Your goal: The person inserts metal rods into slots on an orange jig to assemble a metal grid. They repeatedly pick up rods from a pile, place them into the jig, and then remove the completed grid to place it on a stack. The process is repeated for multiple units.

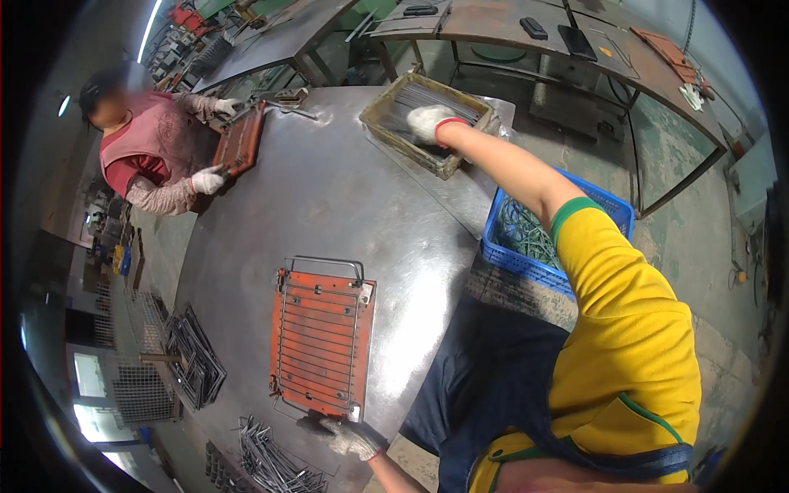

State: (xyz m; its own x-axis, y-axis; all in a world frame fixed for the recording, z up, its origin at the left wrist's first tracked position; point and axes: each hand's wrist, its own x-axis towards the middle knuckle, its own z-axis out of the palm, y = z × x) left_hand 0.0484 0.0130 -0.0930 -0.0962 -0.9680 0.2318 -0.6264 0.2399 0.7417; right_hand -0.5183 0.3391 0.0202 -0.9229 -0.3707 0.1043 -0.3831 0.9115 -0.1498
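An orange metal jig (319, 341) lies on the steel table, with a wire rack (320, 320) of parallel bars and a bent wire frame set on it. At the jig's lower edge is my left hand (352, 439) in a soiled white glove, its fingers apparently stretched out against the edge. My right hand (431, 125), gloved with a red cuff, reaches into a worn, yellowish box (386, 138) of thin metal rods (423, 94). Its fingers are blurred and hidden among the rods.
Across the steel table (246, 222), a person in pink (156, 135) holds another orange jig (241, 141). A blue crate (526, 264) with green strands stands right. Dark wire frames (193, 357) and loose bent rods (275, 460) lie at the lower left; workbenches (493, 20) stand behind.
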